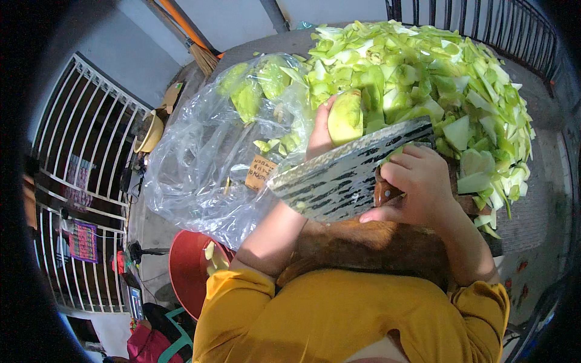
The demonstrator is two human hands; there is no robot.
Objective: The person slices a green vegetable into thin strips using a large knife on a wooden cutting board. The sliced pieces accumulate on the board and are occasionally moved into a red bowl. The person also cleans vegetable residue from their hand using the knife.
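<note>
My left hand grips a pale yellow-green fruit, held upright beside the heap. Its fingers are partly behind the fruit. In my right hand is a broad cleaver, held by its riveted wooden handle and tilted across in front of my left wrist. Dark marks streak the blade. Under my forearms lies a thick brown wooden board. A large heap of thin green and whitish fruit slices spreads just beyond both hands. Several whole green fruits sit in a clear plastic bag to the left.
A brown paper tag bearing handwriting lies with the bag. Down at the left stands a red bucket with pale pieces inside. A broom leans at the back, near a wall. Dark railings edge the far right. Someone in a magenta sleeve is at lower left.
</note>
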